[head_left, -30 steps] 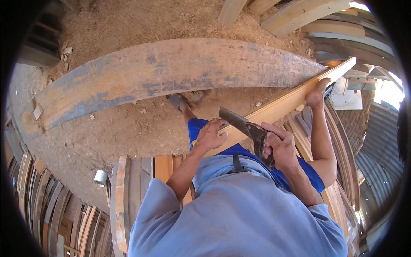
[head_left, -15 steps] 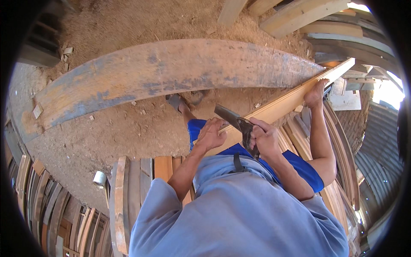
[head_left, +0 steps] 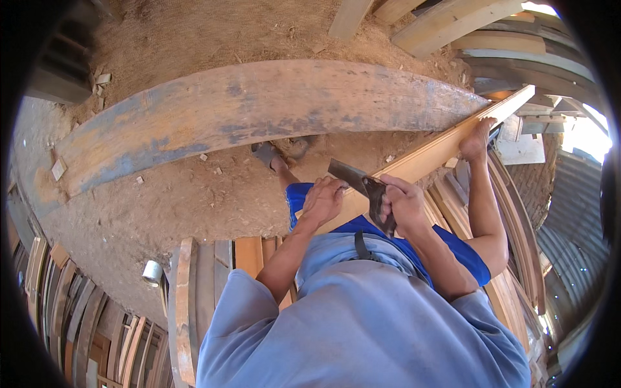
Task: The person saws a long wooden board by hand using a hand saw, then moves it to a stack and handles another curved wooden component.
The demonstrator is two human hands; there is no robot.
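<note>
My right hand (head_left: 403, 205) is wrapped around the dark handle of a handsaw (head_left: 366, 186). The saw's grey blade points up and left, lying across a light wooden plank (head_left: 427, 154), close to its near end. Beside the blade, my left hand (head_left: 325, 202) grips the plank's near end, fingers curled over its edge. The plank slants away to the far right, where my bare right foot (head_left: 477, 139) presses on it. Where the blade meets the wood is partly hidden by the saw itself.
A long, weathered timber board (head_left: 259, 103) stretches across the dirt floor ahead. Stacked planks (head_left: 184, 304) lie beneath and beside me. A white cup-like container (head_left: 152, 272) stands at left. Corrugated metal sheeting (head_left: 572, 226) is at right, with thick beams (head_left: 453, 29) at the far right.
The saw and my right hand have shifted slightly to the right and toward me. My left hand stays on the plank, which has barely moved.
</note>
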